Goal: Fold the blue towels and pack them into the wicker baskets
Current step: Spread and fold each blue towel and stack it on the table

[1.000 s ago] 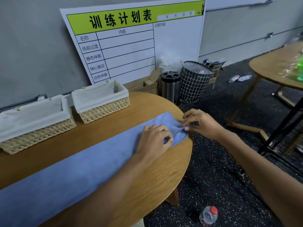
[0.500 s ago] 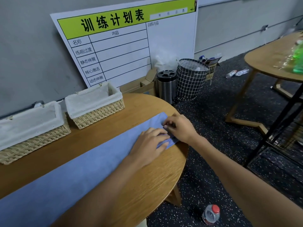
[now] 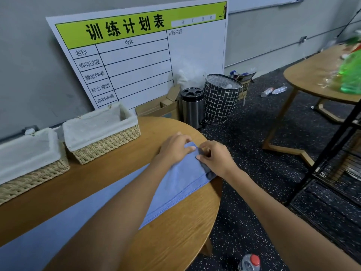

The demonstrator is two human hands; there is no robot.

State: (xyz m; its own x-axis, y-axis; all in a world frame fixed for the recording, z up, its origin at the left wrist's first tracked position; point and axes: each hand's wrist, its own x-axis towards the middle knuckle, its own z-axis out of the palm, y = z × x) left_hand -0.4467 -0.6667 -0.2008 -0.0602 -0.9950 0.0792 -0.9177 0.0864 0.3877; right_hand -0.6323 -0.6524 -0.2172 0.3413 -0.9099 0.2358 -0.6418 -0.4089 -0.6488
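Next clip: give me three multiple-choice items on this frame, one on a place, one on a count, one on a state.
1. Where does the towel lie?
A. on the table
B. in a basket
C. on the floor

2. How many baskets stand on the table?
A. one
B. two
C. three

3. What do the baskets hold?
A. folded towels
B. bottles
C. only their liners

Key: 1 A, it is spread along the tabletop; 2 B, the left basket and right basket; 3 C, only white lining shows inside.
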